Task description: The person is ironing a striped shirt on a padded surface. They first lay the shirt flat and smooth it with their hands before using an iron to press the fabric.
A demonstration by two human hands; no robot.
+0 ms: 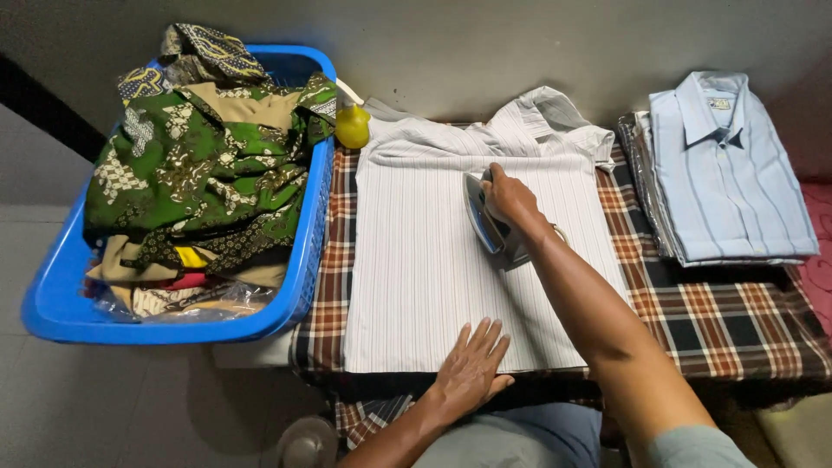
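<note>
Ironing a pale striped shirt spread flat on the plaid-covered board.

We wrap our right hand fully around the handle of the iron, which rests on the upper middle of the striped shirt, just below its collar. Our left hand lies open, palm down and fingers spread, on the shirt's near hem, holding nothing. Left of the shirt a blue laundry basket holds crumpled green patterned clothes, and a yellow bottle stands by the shirt's far left corner. Right of the shirt lies a stack of folded light-blue shirts.
</note>
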